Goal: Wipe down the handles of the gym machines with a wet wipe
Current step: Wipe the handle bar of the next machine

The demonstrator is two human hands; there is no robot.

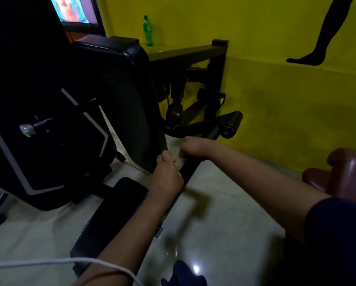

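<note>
Left hand [169,176] curled, pinching the lower edge of a white wipe [176,148]; right hand [194,147] just above, clamped on its upper part. Wipe held between both, over the slanted black bar [190,169] beside the padded backrest [119,96]. Fingertips blurred, mostly hidden. Cannot tell whether wipe touches bar. Bar's lower stretch covered by left forearm.

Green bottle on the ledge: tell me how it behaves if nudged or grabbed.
The green bottle stands tall and narrow on the ledge, so a push near the cap would probably tip it. Its round body would likely roll once down. It looks like thin plastic, so probably light and slightly squashy; its fill level is unclear.
</note>
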